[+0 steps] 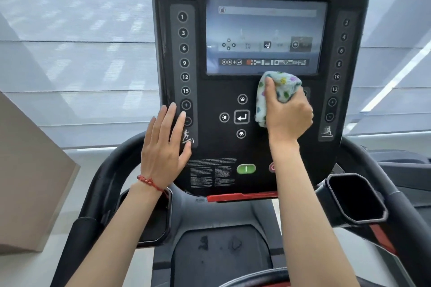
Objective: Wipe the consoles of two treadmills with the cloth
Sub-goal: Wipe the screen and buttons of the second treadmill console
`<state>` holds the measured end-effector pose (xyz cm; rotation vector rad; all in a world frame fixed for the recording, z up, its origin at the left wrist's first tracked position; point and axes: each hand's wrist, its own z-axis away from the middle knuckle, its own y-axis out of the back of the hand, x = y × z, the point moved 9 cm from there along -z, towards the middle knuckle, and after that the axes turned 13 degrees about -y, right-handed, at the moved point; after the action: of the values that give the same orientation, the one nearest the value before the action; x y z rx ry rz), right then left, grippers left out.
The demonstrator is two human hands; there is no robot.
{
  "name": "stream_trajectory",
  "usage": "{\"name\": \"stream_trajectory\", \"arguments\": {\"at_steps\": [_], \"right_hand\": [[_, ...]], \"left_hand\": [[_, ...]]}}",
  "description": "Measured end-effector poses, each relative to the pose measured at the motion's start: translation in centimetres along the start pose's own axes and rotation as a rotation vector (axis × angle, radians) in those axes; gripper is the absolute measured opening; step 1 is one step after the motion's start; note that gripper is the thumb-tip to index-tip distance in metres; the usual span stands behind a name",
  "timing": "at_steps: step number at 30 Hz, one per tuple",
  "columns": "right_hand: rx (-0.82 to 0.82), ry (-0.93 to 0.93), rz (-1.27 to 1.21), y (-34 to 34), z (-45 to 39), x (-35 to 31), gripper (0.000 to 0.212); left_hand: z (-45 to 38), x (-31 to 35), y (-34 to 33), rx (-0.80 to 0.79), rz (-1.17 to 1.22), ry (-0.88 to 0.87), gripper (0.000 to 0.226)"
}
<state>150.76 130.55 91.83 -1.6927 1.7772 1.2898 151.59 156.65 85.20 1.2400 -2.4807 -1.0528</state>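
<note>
A black treadmill console (210, 81) fills the middle of the head view, with a lit screen (265, 35) and button columns on both sides. My right hand (288, 112) grips a bunched pale cloth with coloured dots (279, 86) and presses it on the console just under the screen's lower edge, right of the enter key. My left hand (164, 144) lies flat with straight fingers on the console's lower left edge, beside the left button column. A red bead bracelet sits on that wrist.
Black curved handrails (107, 170) run down both sides. A cup-holder pocket (354, 198) sits at lower right, another at lower left behind my forearm. A green start button (246, 168) and a red strip lie below. Window blinds fill the background; a beige panel (28, 170) stands left.
</note>
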Motion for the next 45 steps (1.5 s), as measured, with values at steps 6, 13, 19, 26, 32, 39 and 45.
{"name": "stream_trajectory", "arguments": {"at_steps": [6, 13, 19, 26, 32, 39, 45], "right_hand": [[-0.043, 0.041, -0.019, -1.0, 4.5, -2.4, 0.056], [-0.14, 0.33, -0.018, -3.2, 13.9, -6.8, 0.056], [-0.035, 0.238, 0.001, -1.4, 9.7, -3.1, 0.056], [0.025, -0.05, 0.007, 0.8, 6.6, 2.7, 0.058], [-0.075, 0.184, -0.004, -0.8, 11.8, -0.6, 0.053], [-0.137, 0.396, 0.019, -1.2, 14.6, -1.6, 0.056], [-0.02, 0.186, 0.045, 1.2, 9.0, 4.4, 0.058]], "left_hand": [[0.8, -0.1, 0.1, -0.045, -0.008, -0.016, 0.053], [3.5, 0.1, -0.1, -0.078, 0.029, 0.014, 0.059], [3.9, 0.7, -0.1, -0.071, 0.022, 0.035, 0.057], [4.4, 0.8, -0.3, -0.094, 0.006, 0.034, 0.056], [5.3, 1.0, -0.5, -0.109, -0.007, 0.03, 0.058], [4.9, 2.3, -0.5, -0.065, -0.014, 0.056, 0.056], [2.9, 5.0, -1.0, -0.049, 0.004, -0.006, 0.057]]}}
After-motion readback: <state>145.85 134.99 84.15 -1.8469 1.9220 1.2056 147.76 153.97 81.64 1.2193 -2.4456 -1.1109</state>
